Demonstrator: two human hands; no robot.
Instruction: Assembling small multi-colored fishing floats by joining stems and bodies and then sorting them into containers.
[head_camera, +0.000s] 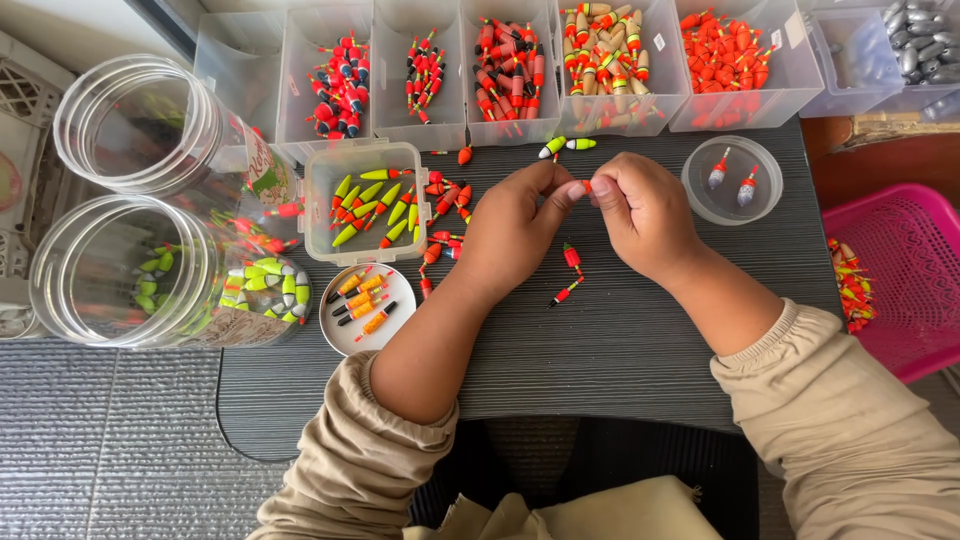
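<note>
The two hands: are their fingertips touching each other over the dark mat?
Touching. In the head view the left hand and right hand meet at their fingertips, pinching a small red float between them, with no gap visible.

My left hand (510, 235) and right hand (640, 215) meet near the middle of the dark counter (620, 350), pinching a small red float (585, 186) between their fingertips. Two loose red floats (570, 272) lie just below my hands. Along the far edge stands a row of clear bins (520, 70) filled with sorted floats. Near the left edge sit a square tub of yellow-green floats (368, 205), a white dish (372, 310) of orange ones and two big clear jars (130, 200). A round clear lid (732, 180) holds two floats toward the right edge.
</note>
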